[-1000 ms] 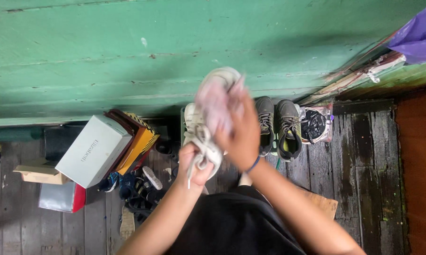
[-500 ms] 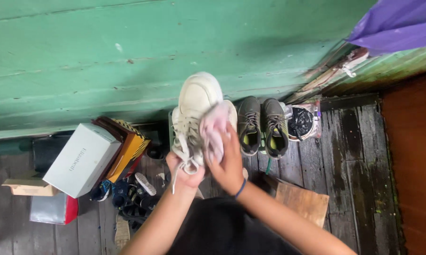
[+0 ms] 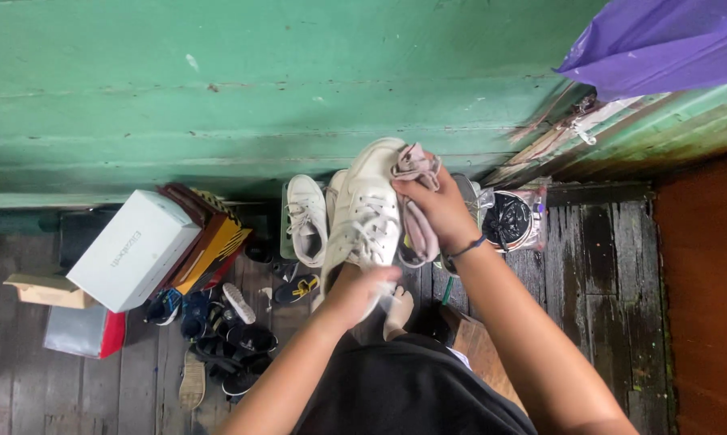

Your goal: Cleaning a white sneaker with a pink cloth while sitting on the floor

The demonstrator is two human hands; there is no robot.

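Observation:
My left hand (image 3: pixel 357 292) grips the heel end of a white lace-up sneaker (image 3: pixel 367 211), holding it up toe-forward in front of the green wall. My right hand (image 3: pixel 437 205) presses a pale pink cloth (image 3: pixel 418 227) against the sneaker's right side and toe. A dark band circles my right wrist. On the floor just left of the held shoe lies a second white sneaker (image 3: pixel 305 217), toe toward the wall.
A white shoe box (image 3: pixel 134 248) leans on orange and dark boxes at the left, with a heap of dark sandals (image 3: pixel 227 342) below. A bagged black item (image 3: pixel 510 217) sits right by the wall. Purple plastic (image 3: pixel 661 44) hangs at upper right.
The held sneaker has turned so its laced top faces me. My right hand with the cloth moved from the middle to the shoe's right side near the toe. The camera shifted.

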